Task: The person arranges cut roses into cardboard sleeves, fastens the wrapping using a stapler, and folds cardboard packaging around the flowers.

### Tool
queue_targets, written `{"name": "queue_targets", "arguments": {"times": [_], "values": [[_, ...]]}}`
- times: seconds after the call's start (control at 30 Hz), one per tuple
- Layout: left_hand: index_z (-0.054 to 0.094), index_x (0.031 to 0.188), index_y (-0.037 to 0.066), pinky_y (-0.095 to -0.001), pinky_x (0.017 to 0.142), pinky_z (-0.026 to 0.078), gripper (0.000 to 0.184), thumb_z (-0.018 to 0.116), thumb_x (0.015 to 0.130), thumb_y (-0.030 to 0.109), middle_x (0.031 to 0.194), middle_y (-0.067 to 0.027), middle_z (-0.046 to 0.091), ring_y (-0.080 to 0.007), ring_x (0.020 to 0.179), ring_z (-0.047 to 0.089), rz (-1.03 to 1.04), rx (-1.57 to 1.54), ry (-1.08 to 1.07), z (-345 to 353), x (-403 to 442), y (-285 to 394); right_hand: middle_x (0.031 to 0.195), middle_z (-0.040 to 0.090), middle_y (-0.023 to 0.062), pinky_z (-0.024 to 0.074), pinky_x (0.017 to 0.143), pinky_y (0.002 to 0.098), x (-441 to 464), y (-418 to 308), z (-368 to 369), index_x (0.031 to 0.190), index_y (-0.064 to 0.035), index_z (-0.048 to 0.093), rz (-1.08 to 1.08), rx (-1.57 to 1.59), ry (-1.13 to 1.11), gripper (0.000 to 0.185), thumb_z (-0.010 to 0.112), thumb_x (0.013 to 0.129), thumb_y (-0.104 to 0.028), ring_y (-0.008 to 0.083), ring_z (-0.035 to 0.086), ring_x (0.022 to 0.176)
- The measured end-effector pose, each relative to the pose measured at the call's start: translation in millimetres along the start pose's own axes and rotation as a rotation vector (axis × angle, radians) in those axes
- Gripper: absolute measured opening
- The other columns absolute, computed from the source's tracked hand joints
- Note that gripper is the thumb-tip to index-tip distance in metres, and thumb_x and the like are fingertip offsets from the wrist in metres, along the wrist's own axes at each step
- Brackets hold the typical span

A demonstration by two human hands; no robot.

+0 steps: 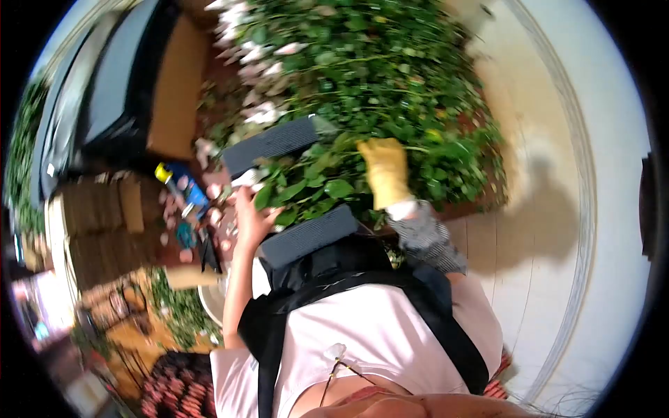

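Between two ridged dark-grey pads, the upper pad and the lower pad, lies a bunch of leafy roses. My bare left hand holds the bunch at its bloom end, with leaves between thumb and fingers. Just above those fingers shows a white rose bloom. My right hand, in a yellow glove, is closed around the rose stems at the leafy end. Its fingertips are partly hidden by the foliage.
A large heap of cut roses covers the table beyond my hands, pale blooms on the left. Left are a black-wrapped cardboard box, stacked brown cardboard, a blue-and-yellow item and scattered petals. A pale wall stands right.
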State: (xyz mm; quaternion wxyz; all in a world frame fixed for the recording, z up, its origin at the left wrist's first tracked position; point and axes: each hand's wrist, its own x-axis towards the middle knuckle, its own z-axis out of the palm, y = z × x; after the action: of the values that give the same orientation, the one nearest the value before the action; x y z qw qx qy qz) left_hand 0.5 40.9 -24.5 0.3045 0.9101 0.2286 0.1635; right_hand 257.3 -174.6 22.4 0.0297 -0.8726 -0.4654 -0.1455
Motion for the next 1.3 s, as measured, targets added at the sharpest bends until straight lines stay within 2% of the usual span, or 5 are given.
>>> {"name": "queue_targets", "arguments": {"times": [0.1,0.6,0.77,0.93,1.3], "values": [[0.065,0.120,0.006,-0.0505,0.094,0.042,0.060,0.084,0.068,0.028,0.116,-0.0225,0.048,-0.0404,0.110,0.049,0.095,0.094,0.083,1.8,-0.3,-2.2,0.119,0.066,0.0119,0.0381,0.108,0.0441,-29.7,-8.0,54.2,0.122,-0.0134,0.064,0.117,0.165,0.036,0.044,0.056,0.079,-0.002,0.0280,0.060,0.113],[0.063,0.119,0.009,-0.0505,0.109,0.036,0.043,0.077,0.079,0.015,0.147,-0.0169,0.041,-0.0381,0.136,0.040,0.021,-0.014,-0.002,-38.7,-20.9,8.6,0.099,0.070,0.0191,0.0548,0.078,0.0415,-4.5,43.9,25.7,0.121,-0.0091,0.064,0.134,0.676,0.024,0.035,0.067,0.087,-0.016,0.0337,0.068,0.086],[0.063,0.112,-0.001,-0.0347,0.081,0.052,0.019,0.057,0.097,0.010,0.102,-0.0152,0.067,-0.0251,0.091,0.067,-0.369,-0.344,0.233,-44.9,-65.2,-21.0,0.075,0.064,0.0116,0.0528,0.069,0.0432,41.6,-32.7,-60.7,0.118,-0.0075,0.062,-0.135,0.464,0.186,0.032,0.063,0.086,-0.004,0.0267,0.063,0.067],[0.062,0.109,-0.005,-0.0252,0.071,0.050,0.027,0.049,0.104,0.019,0.087,-0.0071,0.066,-0.0123,0.079,0.062,-0.500,-0.684,0.138,-28.1,-47.6,-18.3,0.120,0.064,0.0152,0.0451,0.104,0.0400,43.0,-160.2,-51.0,0.130,-0.0050,0.055,-0.823,0.883,-0.098,0.044,0.061,0.087,-0.011,0.0315,0.057,0.117],[0.071,0.090,0.001,-0.0400,0.065,0.047,0.027,0.073,0.087,0.028,0.081,-0.0140,0.059,-0.0306,0.073,0.060,-0.416,-0.098,-0.207,-45.3,-37.1,15.5,0.097,0.074,0.0082,0.0576,0.069,0.0412,55.1,-144.3,-16.3,0.098,-0.0104,0.073,-0.744,0.203,-0.932,0.022,0.066,0.088,-0.028,0.0265,0.071,0.088]]}}
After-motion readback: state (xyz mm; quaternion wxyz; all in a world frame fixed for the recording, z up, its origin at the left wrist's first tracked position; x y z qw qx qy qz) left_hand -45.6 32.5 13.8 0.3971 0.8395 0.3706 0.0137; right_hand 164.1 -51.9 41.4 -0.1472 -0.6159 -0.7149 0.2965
